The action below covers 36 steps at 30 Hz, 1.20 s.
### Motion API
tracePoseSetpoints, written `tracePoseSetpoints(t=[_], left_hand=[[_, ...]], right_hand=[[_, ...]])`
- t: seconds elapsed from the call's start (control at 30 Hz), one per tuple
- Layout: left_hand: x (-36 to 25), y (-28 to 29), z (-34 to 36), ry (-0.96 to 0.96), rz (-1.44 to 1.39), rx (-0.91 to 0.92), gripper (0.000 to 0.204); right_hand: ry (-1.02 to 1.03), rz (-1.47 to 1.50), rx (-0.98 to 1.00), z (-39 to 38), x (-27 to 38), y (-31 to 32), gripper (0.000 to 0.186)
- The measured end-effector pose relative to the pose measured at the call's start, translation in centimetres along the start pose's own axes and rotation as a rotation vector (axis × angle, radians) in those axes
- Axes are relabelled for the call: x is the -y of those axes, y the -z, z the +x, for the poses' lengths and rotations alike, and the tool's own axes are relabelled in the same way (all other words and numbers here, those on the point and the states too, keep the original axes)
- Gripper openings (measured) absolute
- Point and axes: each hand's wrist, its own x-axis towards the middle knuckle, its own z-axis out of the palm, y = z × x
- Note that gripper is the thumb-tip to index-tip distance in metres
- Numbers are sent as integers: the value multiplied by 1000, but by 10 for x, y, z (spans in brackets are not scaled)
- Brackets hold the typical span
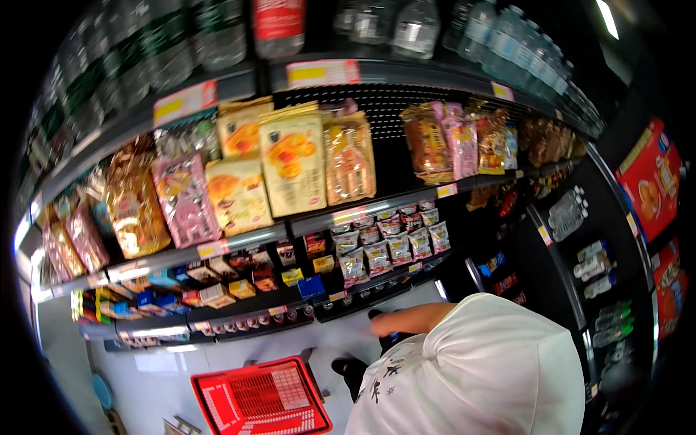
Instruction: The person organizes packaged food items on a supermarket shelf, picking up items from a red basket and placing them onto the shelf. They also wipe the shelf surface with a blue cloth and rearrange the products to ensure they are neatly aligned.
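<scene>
While snack packets [399, 249] are left shelved and the shopping basket [246, 396] appears unfilled, the blurred right hand [383, 324]'s grip cannot be told.

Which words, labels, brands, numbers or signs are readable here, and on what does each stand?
I will not copy printed wording; print stands on these:
White cloth shirt: black characters.
Tall cream rectangular pouch: small, blurred.
Red bottle label: cut off, blurred.
White, red and yellow rectangular shelf tag: blurred.
Small silver plastic packets: too small.
</scene>
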Motion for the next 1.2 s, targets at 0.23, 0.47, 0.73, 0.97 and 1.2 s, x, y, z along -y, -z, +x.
tracePoseSetpoints(t=[0.23,0.47,0.73,0.97,1.2], left_hand=[[-61,-104,0,-82,291,258,39],[-105,-197,-40,-294,489,377,30],[-277,-364,-144,-1102,492,419,19],[-424,-461,-235,-1533,340,132,55],[-431,-472,-191,-1522,438,86,65]], right_hand=[[-618,520,-309,-96,-144,-106,25],[-411,722,-345,-82,-168,-120,23],[161,899,-885,-105,-236,-6,21],[580,1228,-1315,-224,-226,156,46],[464,1309,-1468,-204,-237,237,49]])
